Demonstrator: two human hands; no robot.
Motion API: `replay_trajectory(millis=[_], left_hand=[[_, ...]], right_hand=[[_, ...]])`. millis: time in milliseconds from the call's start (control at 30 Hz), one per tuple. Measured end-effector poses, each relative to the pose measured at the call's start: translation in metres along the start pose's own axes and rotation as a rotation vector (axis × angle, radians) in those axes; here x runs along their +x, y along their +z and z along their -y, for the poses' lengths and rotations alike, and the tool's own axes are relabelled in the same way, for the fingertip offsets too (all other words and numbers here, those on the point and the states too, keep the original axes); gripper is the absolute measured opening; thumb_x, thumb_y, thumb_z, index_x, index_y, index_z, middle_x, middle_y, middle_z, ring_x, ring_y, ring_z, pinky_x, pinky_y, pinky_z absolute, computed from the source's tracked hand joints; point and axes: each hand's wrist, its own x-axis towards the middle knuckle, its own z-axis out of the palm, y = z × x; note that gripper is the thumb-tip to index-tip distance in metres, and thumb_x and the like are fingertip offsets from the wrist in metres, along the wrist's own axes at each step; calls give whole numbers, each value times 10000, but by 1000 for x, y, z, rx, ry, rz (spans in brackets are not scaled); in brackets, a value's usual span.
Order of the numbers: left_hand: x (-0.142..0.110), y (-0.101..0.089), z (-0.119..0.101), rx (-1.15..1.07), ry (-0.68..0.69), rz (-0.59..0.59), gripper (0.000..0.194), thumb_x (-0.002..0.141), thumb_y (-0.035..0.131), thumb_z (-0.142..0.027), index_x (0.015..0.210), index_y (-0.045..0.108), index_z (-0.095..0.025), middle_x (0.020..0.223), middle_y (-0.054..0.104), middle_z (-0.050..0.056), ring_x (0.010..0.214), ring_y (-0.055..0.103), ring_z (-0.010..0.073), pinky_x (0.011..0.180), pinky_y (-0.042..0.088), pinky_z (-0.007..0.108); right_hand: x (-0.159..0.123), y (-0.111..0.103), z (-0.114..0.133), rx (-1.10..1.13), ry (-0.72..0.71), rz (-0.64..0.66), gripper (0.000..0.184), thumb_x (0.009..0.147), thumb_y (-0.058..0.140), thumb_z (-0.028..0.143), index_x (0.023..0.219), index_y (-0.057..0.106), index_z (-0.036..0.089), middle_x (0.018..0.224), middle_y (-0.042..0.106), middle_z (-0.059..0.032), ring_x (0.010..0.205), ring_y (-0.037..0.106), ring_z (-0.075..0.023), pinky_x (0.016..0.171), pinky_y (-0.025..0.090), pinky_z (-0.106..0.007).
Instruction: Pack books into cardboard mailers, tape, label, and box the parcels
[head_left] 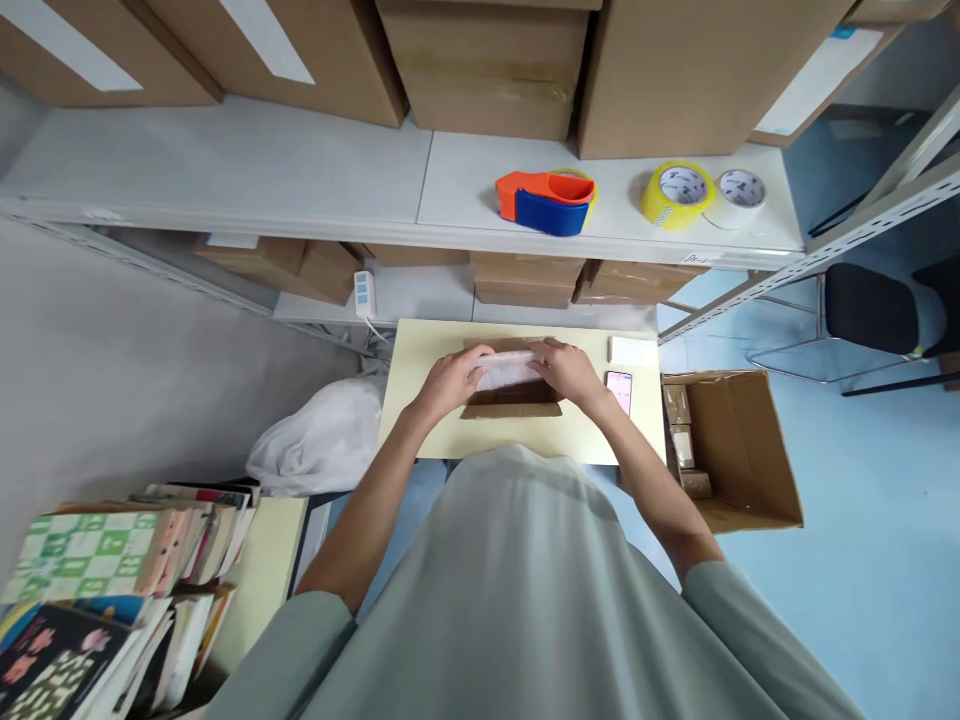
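An open cardboard box [511,410] rests on the pale yellow table [416,350], its flaps spread towards the front and back. A whitish wrapped packet [505,371], perhaps in bubble wrap, lies at the box's opening; how deep it sits, I cannot tell. My left hand [451,382] grips the packet's left end with fingers closed. At its right end, my right hand [565,370] is closed on it too. A phone [620,391] with a lit screen and a small white block [631,351] lie to the right of my right hand.
On the shelf [300,160] ahead are an orange-and-blue tape dispenser [546,203], a yellow tape roll [678,194] and a white one [736,197]. A large open carton [739,450] holding small boxes stands right. Left are a white plastic bag [322,432] and stacked books [90,550].
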Motion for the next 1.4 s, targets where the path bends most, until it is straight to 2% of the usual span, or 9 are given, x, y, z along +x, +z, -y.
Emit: replay_trajectory(millis=[233, 400, 633, 800, 1000, 1100, 1233, 1333, 1400], left_hand=[[25, 41, 29, 28, 40, 51, 427, 989, 579, -166, 1383, 717, -259, 1307, 700, 108, 1208, 703, 317, 1063, 546, 425], [26, 69, 43, 84, 3, 52, 509, 967, 538, -101, 1424, 712, -241, 1299, 624, 138, 1300, 660, 336, 1197, 469, 522], [15, 79, 35, 88, -28, -25, 691, 938, 590, -67, 1611, 487, -183, 1528, 565, 201, 1351, 648, 375, 1220, 478, 573], [0, 63, 29, 70, -38, -282, 633, 975, 646, -153, 1589, 496, -172, 1513, 582, 217, 1453, 565, 397, 1248, 461, 572], [-34, 56, 61, -16, -170, -445, 488, 1041, 584, -273, 1519, 554, -183, 1434, 653, 203, 1392, 614, 366, 1220, 499, 558], [-49, 63, 75, -72, -246, -422, 433, 1040, 576, -275, 1464, 585, -192, 1332, 730, 178, 1297, 671, 345, 1158, 549, 537], [-58, 73, 72, -133, -250, -363, 439, 1033, 628, -306, 1459, 585, -211, 1242, 793, 130, 1226, 704, 314, 1128, 571, 500], [-58, 78, 60, -159, -176, -293, 466, 1053, 645, -374, 1491, 575, -231, 1293, 797, 112, 1300, 690, 296, 1193, 532, 486], [-56, 82, 53, -174, -131, -220, 544, 1042, 684, -445, 1526, 558, -230, 1366, 777, 121, 1390, 657, 303, 1238, 499, 489]], right_hand=[[13, 36, -7, -54, 77, 152, 470, 1139, 390, 169, 1601, 447, 106, 1323, 790, -234, 1213, 785, -363, 1031, 600, -454], [21, 49, 0, -101, 94, 204, 536, 1065, 365, 7, 1577, 464, 134, 1259, 810, -238, 1258, 787, -340, 1054, 599, -440], [26, 54, 3, -48, 113, 248, 523, 1073, 422, 19, 1569, 536, 141, 1272, 810, -233, 1243, 789, -326, 1035, 601, -414], [8, 55, -11, 64, 164, 39, 413, 1113, 533, 191, 1521, 599, 190, 1320, 789, -200, 1147, 794, -340, 960, 602, -415], [-28, 70, -59, 298, 303, -349, 331, 1125, 484, 306, 1339, 710, 191, 1255, 800, -144, 884, 783, -269, 802, 586, -371], [-41, 85, -77, 386, 354, -331, 335, 1101, 511, 327, 1293, 744, 183, 1179, 819, -133, 775, 755, -240, 792, 596, -378], [-51, 100, -76, 548, 280, -284, 401, 1102, 549, 467, 1323, 765, 210, 1194, 806, -116, 816, 762, -222, 858, 631, -386], [-53, 107, -65, 634, 182, -248, 487, 1099, 556, 575, 1392, 760, 245, 1348, 738, -134, 976, 775, -241, 925, 652, -415], [-52, 112, -59, 613, 137, -210, 526, 1065, 619, 641, 1403, 766, 266, 1532, 636, -163, 1280, 717, -307, 1061, 626, -476]])
